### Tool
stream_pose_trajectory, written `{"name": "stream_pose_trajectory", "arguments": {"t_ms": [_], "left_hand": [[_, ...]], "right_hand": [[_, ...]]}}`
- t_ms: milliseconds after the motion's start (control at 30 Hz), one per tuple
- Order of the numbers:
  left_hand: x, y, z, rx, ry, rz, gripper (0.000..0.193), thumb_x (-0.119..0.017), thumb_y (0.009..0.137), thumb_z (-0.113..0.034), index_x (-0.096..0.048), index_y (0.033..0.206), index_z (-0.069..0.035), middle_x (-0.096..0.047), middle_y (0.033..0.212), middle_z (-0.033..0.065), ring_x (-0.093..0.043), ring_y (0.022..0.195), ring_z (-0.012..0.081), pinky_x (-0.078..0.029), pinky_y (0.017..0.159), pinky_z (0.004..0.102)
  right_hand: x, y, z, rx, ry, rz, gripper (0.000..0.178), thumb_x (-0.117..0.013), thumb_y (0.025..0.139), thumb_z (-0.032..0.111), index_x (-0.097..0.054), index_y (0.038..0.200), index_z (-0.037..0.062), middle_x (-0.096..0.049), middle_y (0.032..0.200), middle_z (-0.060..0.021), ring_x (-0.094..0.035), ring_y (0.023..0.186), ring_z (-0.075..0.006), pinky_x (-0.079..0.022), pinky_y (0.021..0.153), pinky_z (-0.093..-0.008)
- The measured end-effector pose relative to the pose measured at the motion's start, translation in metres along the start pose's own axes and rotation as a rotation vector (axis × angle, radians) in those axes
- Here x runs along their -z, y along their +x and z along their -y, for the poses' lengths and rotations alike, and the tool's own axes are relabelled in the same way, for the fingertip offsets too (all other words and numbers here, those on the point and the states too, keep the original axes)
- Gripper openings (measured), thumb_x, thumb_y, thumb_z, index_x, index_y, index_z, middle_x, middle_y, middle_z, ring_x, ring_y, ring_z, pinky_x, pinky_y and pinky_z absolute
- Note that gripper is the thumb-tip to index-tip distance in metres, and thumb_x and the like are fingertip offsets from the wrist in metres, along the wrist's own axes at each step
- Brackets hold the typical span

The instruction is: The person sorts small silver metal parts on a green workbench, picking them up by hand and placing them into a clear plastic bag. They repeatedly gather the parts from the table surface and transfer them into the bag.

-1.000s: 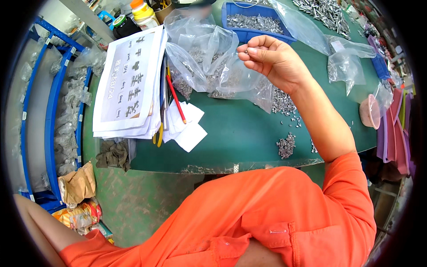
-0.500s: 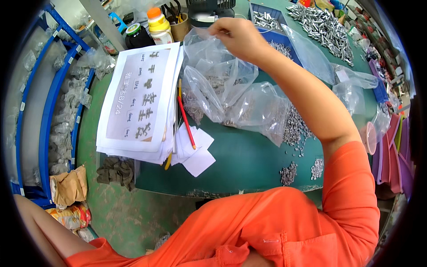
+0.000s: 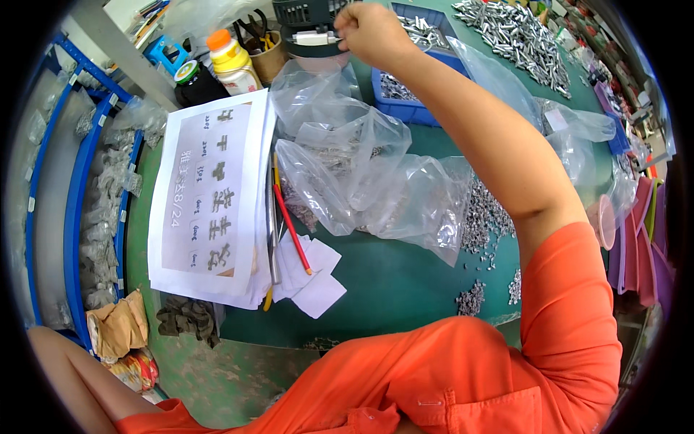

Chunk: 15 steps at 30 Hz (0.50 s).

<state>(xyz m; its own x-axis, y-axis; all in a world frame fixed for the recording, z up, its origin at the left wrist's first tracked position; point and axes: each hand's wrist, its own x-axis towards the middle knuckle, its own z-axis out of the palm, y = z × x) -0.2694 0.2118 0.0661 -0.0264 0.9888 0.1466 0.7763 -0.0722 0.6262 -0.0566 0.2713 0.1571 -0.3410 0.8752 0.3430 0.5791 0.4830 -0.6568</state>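
My right hand [image 3: 372, 32] reaches to the far side of the table, its fingers curled together beside a dark slatted device, perhaps a small fan [image 3: 307, 16]. A white piece [image 3: 314, 37] on the device lies close to my fingertips; whether they hold anything is hidden. Nearer to me, clear plastic bags [image 3: 426, 199] with small metal parts inside lie crumpled on the green table [image 3: 383, 286]. Under my forearm sits a blue bin [image 3: 408, 110] holding small grey parts. My left hand is out of view.
A stack of printed sheets [image 3: 173, 253], a red pencil [image 3: 293, 231] and white paper slips [image 3: 318, 295] lie left. Bottles [image 3: 233, 65] and a tool cup [image 3: 269, 61] stand behind. Metal pins [image 3: 517, 43] are heaped far right, small parts [image 3: 484, 217] nearer. Blue shelving [image 3: 76, 224] stands left.
My right hand has moved off the upper edge of the plastic bags to the slatted device behind them. The view has shifted, so the table items sit lower in the picture.
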Motion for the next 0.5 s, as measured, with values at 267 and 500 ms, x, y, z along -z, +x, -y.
{"name": "stream_pose_trajectory", "arguments": {"t_ms": [267, 500], "left_hand": [[-0.01, 0.01, 0.004, 0.025, 0.088, 0.027, 0.018, -0.071, 0.087, -0.002, -0.063, 0.102, 0.0, -0.067, 0.099, 0.0087, -0.065, 0.086, 0.0207, -0.051, 0.074, 0.0331], [-0.012, 0.008, 0.003, 0.024, 0.102, 0.039, 0.019, -0.071, 0.087, -0.002, -0.062, 0.104, 0.0, -0.066, 0.1, 0.0085, -0.064, 0.087, 0.0204, -0.051, 0.075, 0.0329]], "right_hand": [[-0.061, 0.013, -0.058, -0.126, -0.373, 0.394, 0.03, -0.066, 0.078, 0.019, -0.077, 0.093, -0.0048, -0.073, 0.1, -0.0284, -0.072, 0.099, -0.0413, -0.058, 0.086, -0.0429], [-0.098, 0.023, -0.084, -0.041, -0.421, 0.331, 0.03, -0.07, 0.075, 0.018, -0.077, 0.098, 0.0009, -0.073, 0.107, -0.0265, -0.07, 0.103, -0.0433, -0.057, 0.09, -0.0443]]}}
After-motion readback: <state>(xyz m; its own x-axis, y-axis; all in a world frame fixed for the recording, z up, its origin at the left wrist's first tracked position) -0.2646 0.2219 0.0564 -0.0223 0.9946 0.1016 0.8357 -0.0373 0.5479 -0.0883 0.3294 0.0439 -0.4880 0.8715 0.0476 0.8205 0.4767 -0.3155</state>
